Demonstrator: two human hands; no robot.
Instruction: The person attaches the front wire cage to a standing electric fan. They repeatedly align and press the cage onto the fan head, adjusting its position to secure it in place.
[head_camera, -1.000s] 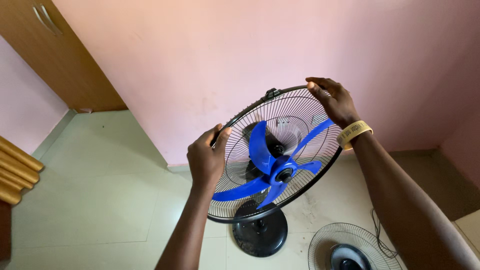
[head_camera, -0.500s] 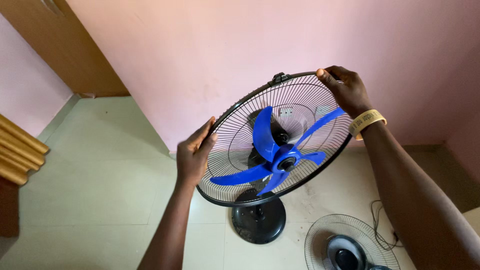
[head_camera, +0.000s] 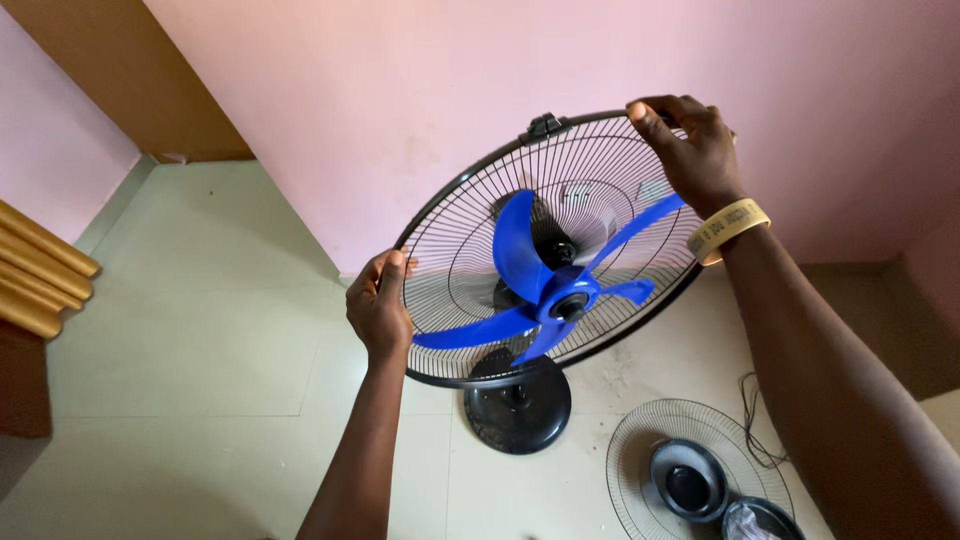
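Since a moment ago the fan (head_camera: 555, 255) has swung a little to your right and tipped further back, so the open side of its rear guard (head_camera: 470, 215) now faces you more squarely, with the blue blades (head_camera: 545, 285) bare in front. That suggests you are lining the head up rather than lifting it away. Your left hand (head_camera: 378, 305) is curled around the guard's lower left rim; your right hand (head_camera: 690, 150) is closed over the top right rim, yellow wristband (head_camera: 728, 228) showing. The fan stands on its round black base (head_camera: 517, 400) on the floor near the pink wall (head_camera: 400, 120). Its hub axis points up toward you. A loose front guard (head_camera: 690, 475) lies flat on the floor toward the right corner.
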